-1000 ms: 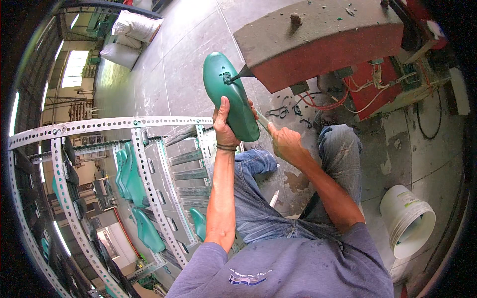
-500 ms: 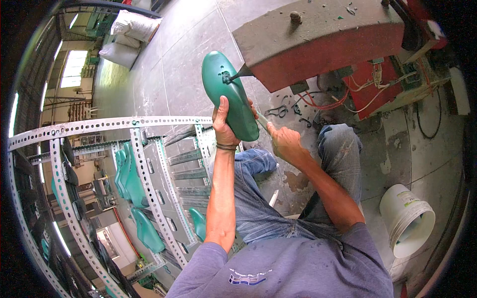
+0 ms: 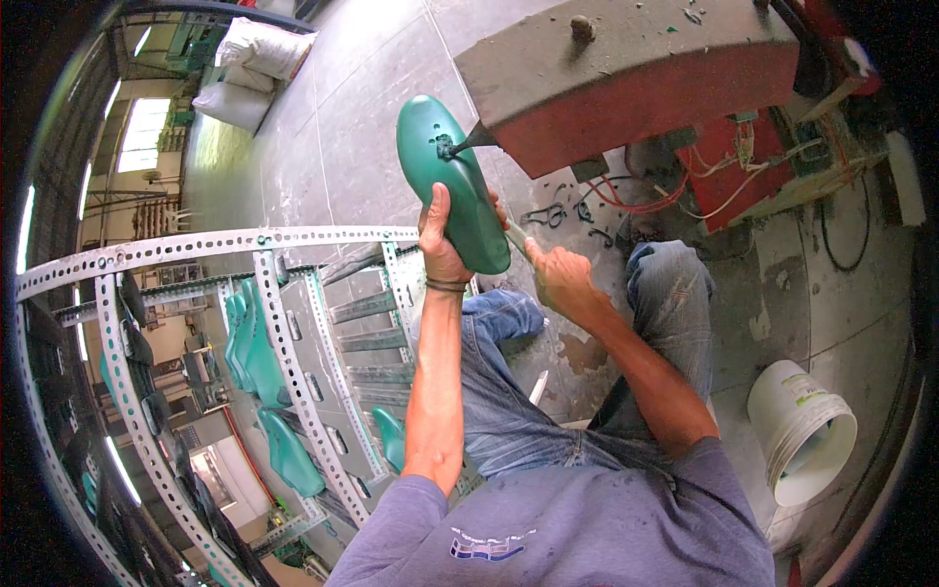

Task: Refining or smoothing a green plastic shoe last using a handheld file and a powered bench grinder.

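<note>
A glossy green shoe last (image 3: 427,147) is in my left hand (image 3: 442,235), thumb on the near face and fingers wrapped round the far edge. A dark pointed arm (image 3: 476,140) from the red machine meets it at a rough cut-out with small holes. My right hand (image 3: 564,279) is closed round a slim, pale, blade-like tool (image 3: 517,236), index finger laid along it. The tool's tip lies close to the last's right edge, beside my left fingertips; whether it touches cannot be seen.
The red machine (image 3: 646,108) with loose wires stands ahead on the right. Black scraps (image 3: 558,213) litter the floor beneath it. A perforated metal rack (image 3: 279,323) at left holds several green lasts (image 3: 256,342). A white bucket (image 3: 797,430) tilts at right; white sacks (image 3: 256,54) lie at far left.
The green shoe last and my left hand have shifted up very slightly. Both hands keep the same hold, and the tool stays beside the last's edge.
</note>
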Available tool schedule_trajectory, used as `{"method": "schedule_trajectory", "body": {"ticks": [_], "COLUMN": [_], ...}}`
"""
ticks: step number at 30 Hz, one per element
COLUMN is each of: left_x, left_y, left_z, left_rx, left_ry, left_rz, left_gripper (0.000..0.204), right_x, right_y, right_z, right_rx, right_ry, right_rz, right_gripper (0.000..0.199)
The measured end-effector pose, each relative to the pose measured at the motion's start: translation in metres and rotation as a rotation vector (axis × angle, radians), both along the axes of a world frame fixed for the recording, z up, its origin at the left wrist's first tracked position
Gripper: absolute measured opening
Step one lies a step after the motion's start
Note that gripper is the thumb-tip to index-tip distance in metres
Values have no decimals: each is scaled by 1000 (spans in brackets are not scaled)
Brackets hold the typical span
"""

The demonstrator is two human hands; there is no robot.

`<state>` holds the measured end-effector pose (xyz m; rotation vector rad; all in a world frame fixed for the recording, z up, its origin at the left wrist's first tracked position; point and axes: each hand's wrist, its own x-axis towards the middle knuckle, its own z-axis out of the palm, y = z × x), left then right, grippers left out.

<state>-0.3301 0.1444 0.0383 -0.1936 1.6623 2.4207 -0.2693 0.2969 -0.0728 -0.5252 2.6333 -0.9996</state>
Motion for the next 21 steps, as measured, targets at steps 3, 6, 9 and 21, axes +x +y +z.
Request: {"method": "schedule_trajectory", "body": {"ticks": [3,6,9,21], "left_x": [0,0,0,-3], "left_y": [4,9,10,4], "left_z": [1,3,4,-7], "left_rx": [4,49,60,32], "left_ry": [-8,1,-6,-35], "left_rz": [7,79,80,-5], "left_gripper": [64,54,54,63], "right_x": [-1,1,0,3], "right_y": [-1,0,1,1], "right_z": [1,3,4,0], "right_rx": [8,1,-8,15], "right_ry": [-18,1,1,43], "right_rz": [3,-13,-15,-19], "right_gripper": [38,35,36,36]}}
